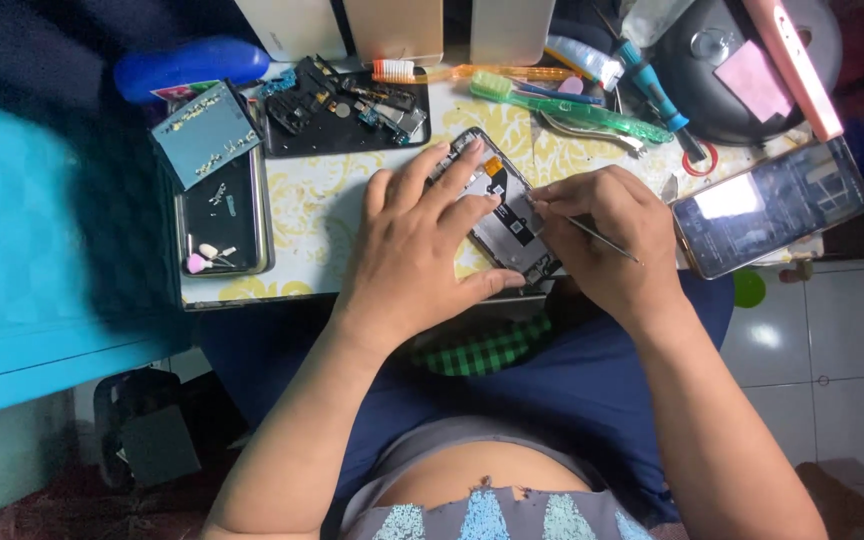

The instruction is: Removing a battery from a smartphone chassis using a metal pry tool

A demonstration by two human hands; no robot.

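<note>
Phone [508, 222]: opened, back up, on tabletop [327, 215].
Left hand [414, 250]: spread flat on phone.
Right hand [607, 235]: pinching thin metal tool [602, 240] beside phone.

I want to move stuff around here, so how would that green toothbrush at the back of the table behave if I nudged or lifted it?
The green toothbrush looks slim, so probably light. Its long translucent plastic handle is likely stiff and a bit slippery. Lying flat among tools on the table, it would probably slide or spin rather than tip.
</note>
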